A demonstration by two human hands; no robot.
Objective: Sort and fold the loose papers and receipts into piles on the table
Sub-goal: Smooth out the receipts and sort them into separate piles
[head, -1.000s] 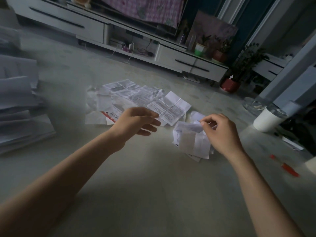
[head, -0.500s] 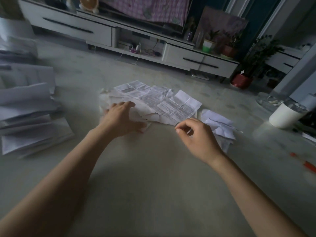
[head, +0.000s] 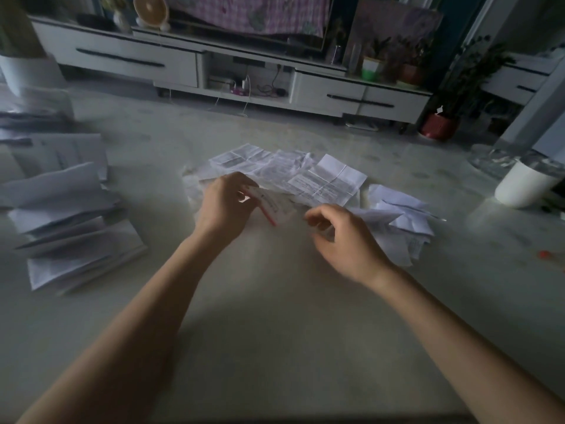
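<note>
My right hand hovers low over the pale smooth surface. It is blurred, its grip loosely curled apart and holding nothing I can make out. Just left of it, my left hand has its grip pinched on a small white slip with a red edge, at the near edge of the spread of creased white receipts. A small pile of folded white papers lies just right of that spread. A larger stack of folded white sheets sits well apart at far left, and a white cylindrical cup at far right.
</note>
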